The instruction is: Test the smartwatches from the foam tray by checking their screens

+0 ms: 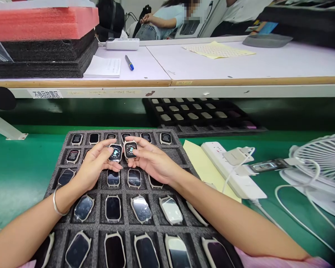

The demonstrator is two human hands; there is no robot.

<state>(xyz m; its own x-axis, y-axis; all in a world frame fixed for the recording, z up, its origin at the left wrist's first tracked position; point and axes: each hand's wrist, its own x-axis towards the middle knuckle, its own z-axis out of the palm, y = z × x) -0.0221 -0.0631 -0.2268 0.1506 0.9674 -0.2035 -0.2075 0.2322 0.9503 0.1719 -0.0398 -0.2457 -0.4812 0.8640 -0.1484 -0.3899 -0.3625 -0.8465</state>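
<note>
Head view | left hand fingers clamped on lit white-cased smartwatch body | right hand fingers clamped on second lit smartwatch body, both above black foam slotted tray on green desk | judgement: grip edges, keep screens facing up.

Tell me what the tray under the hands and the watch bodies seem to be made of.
Tray: probably soft dark grey foam, matte with a grainy, porous surface and cut square pockets. Watch bodies: glossy glass-like faces that mirror the light, in pale frames that look like smooth plastic, though coated metal can't be excluded.
</note>
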